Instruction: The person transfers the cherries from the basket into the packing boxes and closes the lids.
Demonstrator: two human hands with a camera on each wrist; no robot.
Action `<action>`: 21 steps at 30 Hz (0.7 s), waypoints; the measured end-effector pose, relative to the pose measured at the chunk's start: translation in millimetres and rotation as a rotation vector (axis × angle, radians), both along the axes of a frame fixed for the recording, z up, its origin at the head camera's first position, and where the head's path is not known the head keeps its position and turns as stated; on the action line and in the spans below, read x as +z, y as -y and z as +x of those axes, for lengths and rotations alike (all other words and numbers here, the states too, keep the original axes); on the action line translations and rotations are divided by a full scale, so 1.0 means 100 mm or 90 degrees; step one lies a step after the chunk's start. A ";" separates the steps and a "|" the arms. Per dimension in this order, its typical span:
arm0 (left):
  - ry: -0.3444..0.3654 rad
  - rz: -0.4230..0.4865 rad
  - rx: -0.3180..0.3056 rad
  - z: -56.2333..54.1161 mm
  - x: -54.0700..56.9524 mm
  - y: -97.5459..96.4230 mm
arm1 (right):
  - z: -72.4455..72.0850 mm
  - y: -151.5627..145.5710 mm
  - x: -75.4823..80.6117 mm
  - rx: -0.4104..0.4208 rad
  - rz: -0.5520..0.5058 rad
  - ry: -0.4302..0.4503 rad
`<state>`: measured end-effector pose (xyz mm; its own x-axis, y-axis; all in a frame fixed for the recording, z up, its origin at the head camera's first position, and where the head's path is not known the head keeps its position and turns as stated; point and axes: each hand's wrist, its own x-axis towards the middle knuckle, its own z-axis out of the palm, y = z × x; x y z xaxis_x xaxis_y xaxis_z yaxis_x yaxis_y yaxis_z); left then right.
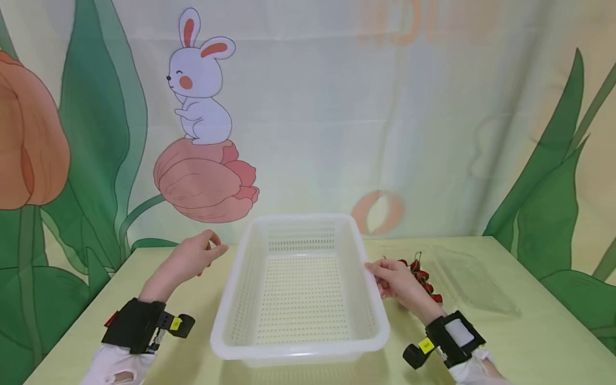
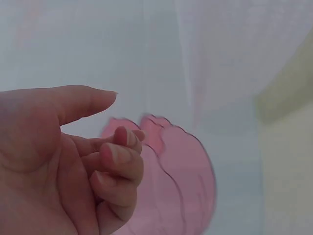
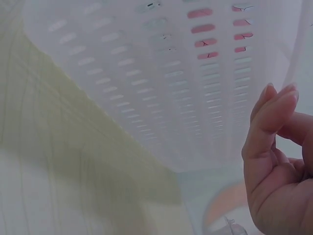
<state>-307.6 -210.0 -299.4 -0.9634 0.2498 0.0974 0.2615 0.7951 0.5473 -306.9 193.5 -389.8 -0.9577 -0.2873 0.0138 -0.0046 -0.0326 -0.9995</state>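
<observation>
A white plastic basket [image 1: 298, 350] with slotted walls and a perforated bottom is in the middle of the head view. Its right rim is pinched between the thumb and fingers of my right hand [image 1: 397, 280]. In the right wrist view, the basket's slotted wall [image 3: 161, 93] slants above the table, beside my right hand [image 3: 281, 166]. My left hand [image 1: 194, 254] hovers left of the basket, apart from it. Its fingers are loosely curled with nothing between them, as the left wrist view shows of the hand [image 2: 73, 161].
Small red fruits with stems [image 1: 422, 275] lie behind my right hand, partly hidden by it. A clear plastic container [image 1: 481, 283] lies to their right on the pale yellow table [image 1: 544, 342]. A printed curtain [image 1: 308, 107] hangs behind the table.
</observation>
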 end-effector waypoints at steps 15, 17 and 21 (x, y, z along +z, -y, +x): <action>-0.214 -0.053 -0.108 0.54 0.39 -0.64 | 0.01 0.15 -0.01 0.012 -0.011 0.004; -0.238 -0.077 -0.130 0.64 0.41 -0.76 | 0.01 0.15 -0.02 0.015 -0.016 0.006; -0.297 -0.134 -0.185 0.82 0.37 -0.95 | 0.00 0.17 0.00 0.016 -0.018 0.005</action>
